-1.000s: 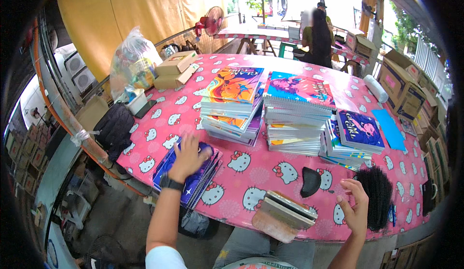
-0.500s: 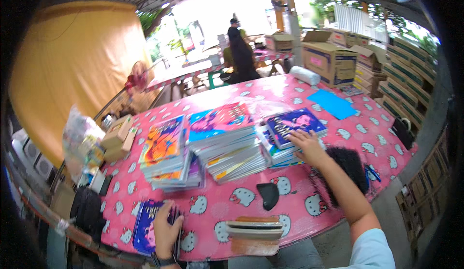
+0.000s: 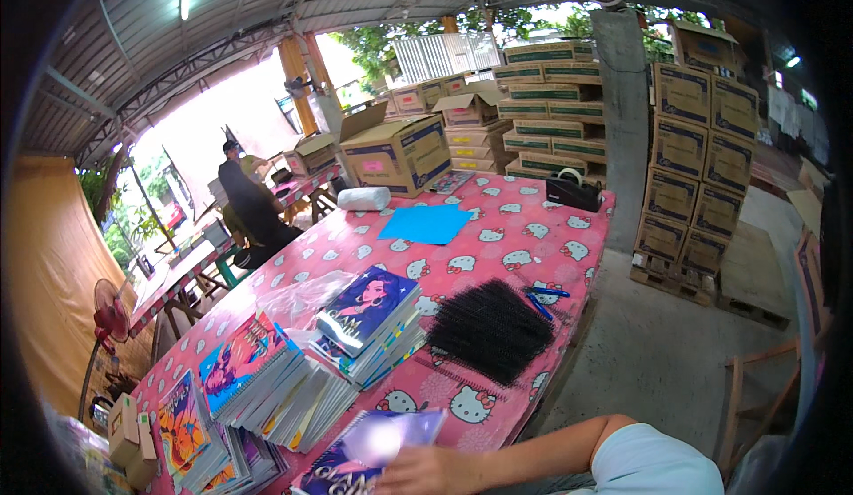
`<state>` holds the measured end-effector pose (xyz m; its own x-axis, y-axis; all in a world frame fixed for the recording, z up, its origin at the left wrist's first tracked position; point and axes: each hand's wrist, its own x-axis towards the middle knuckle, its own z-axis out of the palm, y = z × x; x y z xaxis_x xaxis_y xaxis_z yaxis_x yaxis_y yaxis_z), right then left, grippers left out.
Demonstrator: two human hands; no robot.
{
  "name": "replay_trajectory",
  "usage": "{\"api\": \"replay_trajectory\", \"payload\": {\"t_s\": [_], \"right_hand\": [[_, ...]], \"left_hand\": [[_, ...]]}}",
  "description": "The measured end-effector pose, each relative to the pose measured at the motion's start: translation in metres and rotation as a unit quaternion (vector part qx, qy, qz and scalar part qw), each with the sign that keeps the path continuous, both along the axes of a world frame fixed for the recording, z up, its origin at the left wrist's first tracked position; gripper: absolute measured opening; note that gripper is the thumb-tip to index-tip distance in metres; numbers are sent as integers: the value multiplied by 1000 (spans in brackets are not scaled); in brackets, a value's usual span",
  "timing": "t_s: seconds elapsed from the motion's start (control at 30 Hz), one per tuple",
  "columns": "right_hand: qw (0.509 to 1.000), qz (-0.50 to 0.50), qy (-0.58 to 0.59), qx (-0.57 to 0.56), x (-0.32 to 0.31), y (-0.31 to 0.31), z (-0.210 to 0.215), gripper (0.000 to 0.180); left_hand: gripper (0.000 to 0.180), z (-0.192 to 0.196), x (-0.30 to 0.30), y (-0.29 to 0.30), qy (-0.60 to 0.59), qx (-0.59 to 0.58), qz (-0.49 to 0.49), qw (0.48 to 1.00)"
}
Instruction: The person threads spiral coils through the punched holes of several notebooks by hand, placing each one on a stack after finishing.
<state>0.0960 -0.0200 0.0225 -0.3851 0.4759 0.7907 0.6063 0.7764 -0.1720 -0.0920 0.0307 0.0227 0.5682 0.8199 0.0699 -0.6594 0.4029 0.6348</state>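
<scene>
My right hand is low in the picture, its fingers closed at the near edge of a purple notebook with a glossy, glaring cover. My left hand is out of view. Just beyond stands a stack of notebooks topped by a purple spiral notebook. Left of it, a taller, fanned stack has a blue and pink notebook on top. Farther left, an orange-covered notebook tops another stack. To the right lies a flat pile of black coil-like strips.
Blue pens lie beside the black pile. Farther off are a blue sheet, a white roll, a black tape dispenser and an open carton. A person is at another table; stacked boxes stand right.
The view has swung right. My right hand has come from the right-hand stack down toward me and is now at a purple notebook. My left hand has left the picture.
</scene>
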Motion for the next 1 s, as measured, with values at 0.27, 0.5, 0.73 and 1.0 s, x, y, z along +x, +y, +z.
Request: {"api": "replay_trajectory", "payload": {"t_s": [0.27, 0.5, 0.73, 1.0], "right_hand": [[981, -98, 110, -126, 17, -3, -19, 56], [861, 74, 242, -440, 31, -2, -55, 59], [803, 133, 394, -427, 24, -11, -52, 47], [935, 58, 224, -268, 27, -12, -60, 28]], "left_hand": [[44, 21, -22, -27, 185, 20, 163, 969], [41, 10, -25, 1, 272, 148, 122, 943], [39, 9, -31, 12, 315, 215, 119, 917], [36, 14, -50, 23, 372, 287, 132, 873]]}}
